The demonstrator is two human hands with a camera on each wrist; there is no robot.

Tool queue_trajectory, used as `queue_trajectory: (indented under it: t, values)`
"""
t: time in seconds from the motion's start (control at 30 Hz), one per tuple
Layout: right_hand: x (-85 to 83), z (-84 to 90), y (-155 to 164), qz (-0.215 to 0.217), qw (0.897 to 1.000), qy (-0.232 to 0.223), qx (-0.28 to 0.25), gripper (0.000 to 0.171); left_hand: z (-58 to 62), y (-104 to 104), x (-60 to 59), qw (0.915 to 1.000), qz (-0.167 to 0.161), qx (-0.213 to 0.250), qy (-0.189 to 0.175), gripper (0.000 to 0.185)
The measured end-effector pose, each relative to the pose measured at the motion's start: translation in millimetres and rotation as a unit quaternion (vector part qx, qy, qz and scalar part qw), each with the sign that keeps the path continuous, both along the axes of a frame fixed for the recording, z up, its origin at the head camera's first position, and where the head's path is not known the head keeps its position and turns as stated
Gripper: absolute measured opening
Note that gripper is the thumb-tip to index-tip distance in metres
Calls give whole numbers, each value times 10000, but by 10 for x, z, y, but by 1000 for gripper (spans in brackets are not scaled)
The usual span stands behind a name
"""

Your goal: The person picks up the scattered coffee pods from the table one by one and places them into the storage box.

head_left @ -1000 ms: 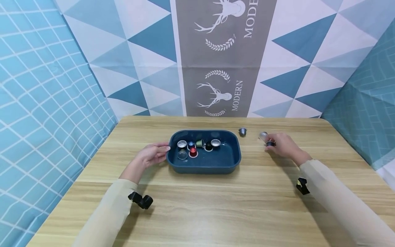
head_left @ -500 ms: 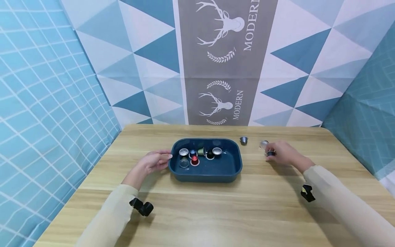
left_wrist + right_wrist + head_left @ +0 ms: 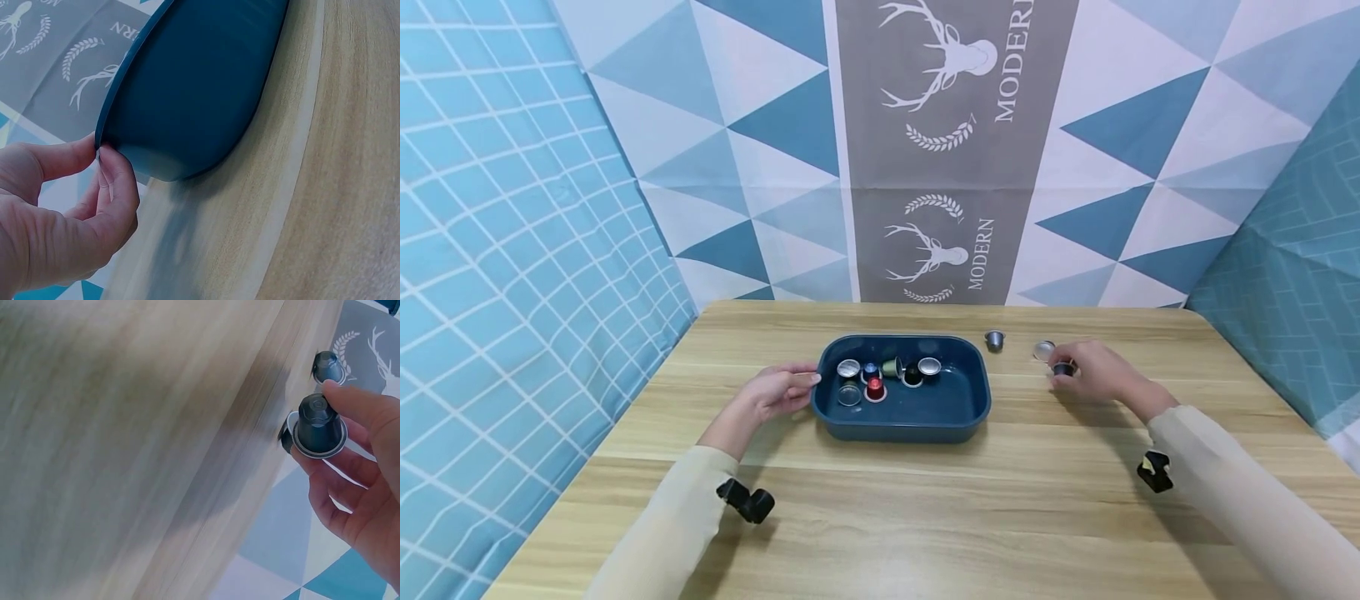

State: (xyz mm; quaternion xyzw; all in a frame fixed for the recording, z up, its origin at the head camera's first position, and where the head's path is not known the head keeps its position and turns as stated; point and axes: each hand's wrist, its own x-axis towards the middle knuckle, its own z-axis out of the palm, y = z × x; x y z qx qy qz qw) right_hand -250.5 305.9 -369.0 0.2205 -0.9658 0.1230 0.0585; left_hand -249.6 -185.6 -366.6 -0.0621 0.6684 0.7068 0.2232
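My right hand point(image 3: 1097, 371) pinches a dark coffee capsule point(image 3: 319, 425) between thumb and fingers, its wide rim facing down toward the fingers in the right wrist view. Just beyond it in the head view lies a capsule with a silver lid point(image 3: 1043, 350), partly behind the fingers. A grey capsule point(image 3: 995, 340) stands farther left, near the back of the table. My left hand point(image 3: 69, 219) pinches the rim of a dark blue tray point(image 3: 895, 433) at its left end. Inside the tray are several capsules, among them a red one point(image 3: 875, 388) and a green one point(image 3: 891, 367).
A wooden table point(image 3: 880, 517) carries the tray and the loose capsules. Patterned cloth point(image 3: 962, 167) hangs behind its back edge, with blue tiled cloth point(image 3: 512, 250) at the left and teal cloth point(image 3: 1292, 233) at the right.
The head view has tilted up, so the scene sits lower in the frame. Both hands keep nearly the same places and grips; the dark capsule stays in the right fingers.
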Motion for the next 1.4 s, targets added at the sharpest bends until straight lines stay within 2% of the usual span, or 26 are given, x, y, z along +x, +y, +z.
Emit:
queue_trajectory:
  t: [0.2,0.47,0.83,1.17,1.4]
  values:
    - [3,-17,-51,37,9997,219,-103,16,-15,-11,3,10000,-14,-47,9,55]
    - [-1,-49,-143,337,9938,1047,-139,18,-27,0,-9,9999,0,-153,20,55]
    - [32,-58,-290,655,9874,1428,-187,19,-53,-6,4,10000,-36,13,25,55]
    - [39,-8,-367,672,9839,1615,-371,19,-35,-14,-3,10000,9,67,-3,55]
    - [60,58,-443,590,9873,1433,-363,23,-21,-12,-3,9998,61,194,-37,55]
